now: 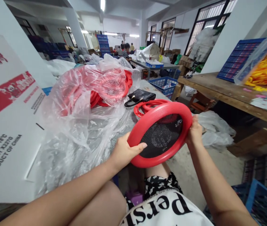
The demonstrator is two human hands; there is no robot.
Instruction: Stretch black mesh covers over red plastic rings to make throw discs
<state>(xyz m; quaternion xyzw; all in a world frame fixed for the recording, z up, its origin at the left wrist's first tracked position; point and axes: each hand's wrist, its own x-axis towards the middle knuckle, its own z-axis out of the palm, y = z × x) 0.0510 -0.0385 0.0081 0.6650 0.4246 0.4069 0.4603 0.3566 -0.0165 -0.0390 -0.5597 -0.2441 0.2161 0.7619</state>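
Between my two hands is a red ring with black mesh (158,133) across its middle, tilted above my lap. My left hand (126,149) grips its left rim, the thumb lying over the edge towards the mesh. At the right rim my right hand (195,130) is closed round the edge, its fingers mostly hidden behind. Just past the held ring, several loose red rings (139,110) lie on the table. A black handbag (142,95) rests close behind them.
Clear plastic bags (83,125) with red rings (112,84) inside cover the table to the left. A printed white carton (8,125) stands far left. Blue crates (165,84) sit beyond the table. On the right, a wooden bench (229,94) bears a bag of yellow pieces (265,75).
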